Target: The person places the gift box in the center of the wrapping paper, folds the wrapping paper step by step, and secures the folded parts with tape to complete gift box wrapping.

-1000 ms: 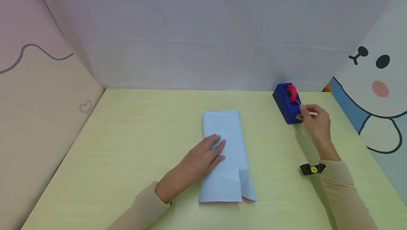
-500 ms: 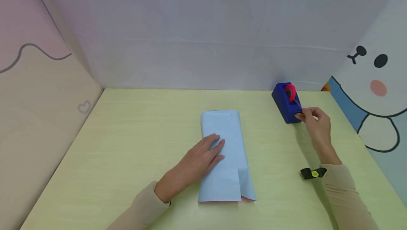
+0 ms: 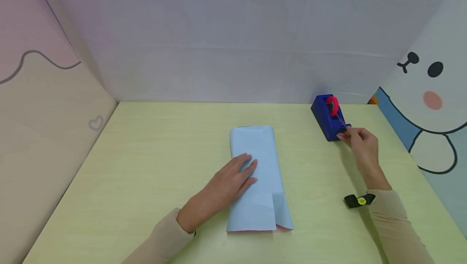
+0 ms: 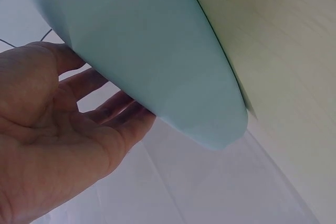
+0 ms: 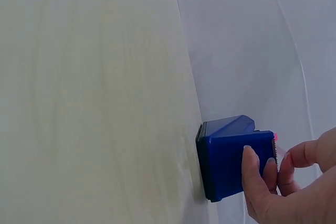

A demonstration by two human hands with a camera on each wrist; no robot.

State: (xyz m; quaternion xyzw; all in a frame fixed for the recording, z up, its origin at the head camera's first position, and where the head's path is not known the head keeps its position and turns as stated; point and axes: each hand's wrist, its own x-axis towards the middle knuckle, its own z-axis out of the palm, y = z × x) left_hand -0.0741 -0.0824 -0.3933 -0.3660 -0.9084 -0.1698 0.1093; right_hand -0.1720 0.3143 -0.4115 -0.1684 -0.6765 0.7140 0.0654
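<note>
"Where does the work lie, relative to the hands?"

"The folded blue paper lies lengthwise on the table, right under the left hand. That hand reaches over the paper's left edge and rests on top, fingers parted."

"And the right hand?"

"Well off to the right of the paper and farther back. Its thumb and a fingertip pinch the end of the tape strip, while other fingers touch the front of the blue dispenser."

"What about edges?"

"The paper's far end is the narrower one. Its near end flares, with a flap at the near right corner and pink showing underneath. Beyond the paper, the table's back edge meets the pale wall, and the dispenser stands close to that edge."

"Room to move?"

"A broad stretch of tabletop runs left of the paper, a narrower one between paper and dispenser. The right sleeve comes in on the paper's right, a black strap beside its cuff."

"Anything holding something?"

"The dispenser, beyond the paper and to its right, holds a red-rimmed tape roll. The strip runs from it toward the pinching fingers, just beside the toothed cutter. Whether the paper's folds hold anything, I can't tell."
</note>
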